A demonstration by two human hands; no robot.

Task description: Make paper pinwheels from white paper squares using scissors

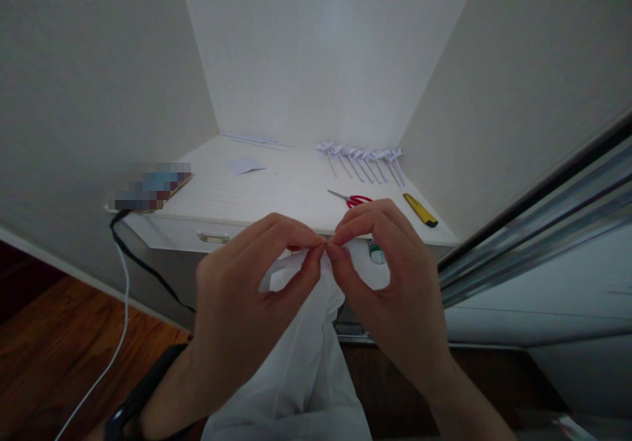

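My left hand (pixel 247 289) and my right hand (pixel 390 276) meet in front of me, fingertips pinched together on a small piece of white paper (pixel 296 266). Both thumbs and forefingers press on its top edge. The paper hangs just below the front edge of a white desk (pixel 276 194). How it is folded is hidden by my fingers. White cloth over my lap (pixel 301 375) lies beneath the hands.
On the desk lie red-handled scissors (pixel 351 199), a yellow utility knife (pixel 419 210), a row of several folded paper pieces on sticks (pixel 363 161), a loose paper sheet (pixel 245 164) and a phone (pixel 151 191). A small green-capped bottle (pixel 376 251) sits behind my right hand. Cables (pixel 123 276) hang at left.
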